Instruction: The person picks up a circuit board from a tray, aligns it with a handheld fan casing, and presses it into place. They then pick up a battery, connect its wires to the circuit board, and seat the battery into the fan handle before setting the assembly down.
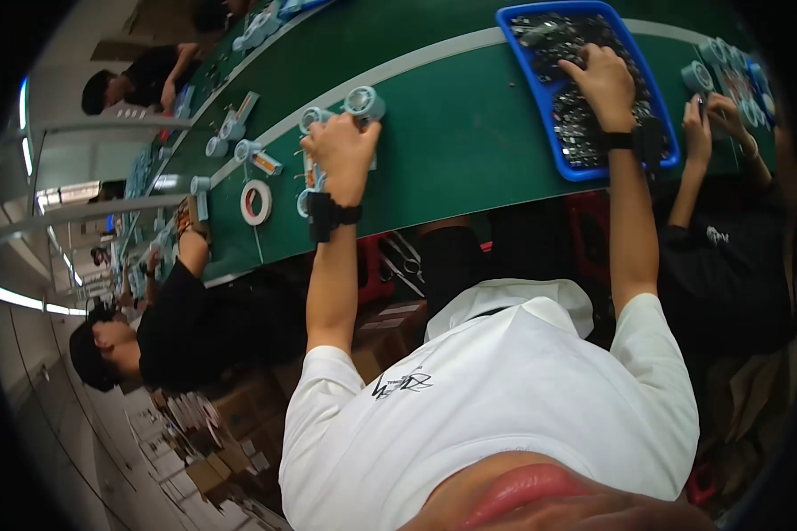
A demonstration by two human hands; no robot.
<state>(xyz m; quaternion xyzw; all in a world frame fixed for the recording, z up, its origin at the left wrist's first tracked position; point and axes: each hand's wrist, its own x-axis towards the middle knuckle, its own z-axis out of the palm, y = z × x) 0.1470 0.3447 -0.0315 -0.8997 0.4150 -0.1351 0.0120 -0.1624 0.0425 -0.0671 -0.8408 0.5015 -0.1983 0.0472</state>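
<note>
My left hand (341, 152) is closed on a light-blue round housing, its fingers curled over it. More light-blue housings stand around it, one with an open ring-shaped top (364, 103) just beyond my thumb. Part of the cluster, with orange wires showing, is covered by my palm and wrist. Over on the right, my right hand (606, 87) reaches into a blue tray (553, 146) full of small shiny metal parts (584, 137). Its thumb stands apart from the index finger, and the tips of the other fingers are hidden. Nothing shows between thumb and index finger.
A roll of white tape (256, 203) lies left of my left hand, near several light-blue housings (248, 150) on the green table (452, 133). At right, a co-worker's hands (708, 124) hold a small part beside more housings. Other people sit along the left.
</note>
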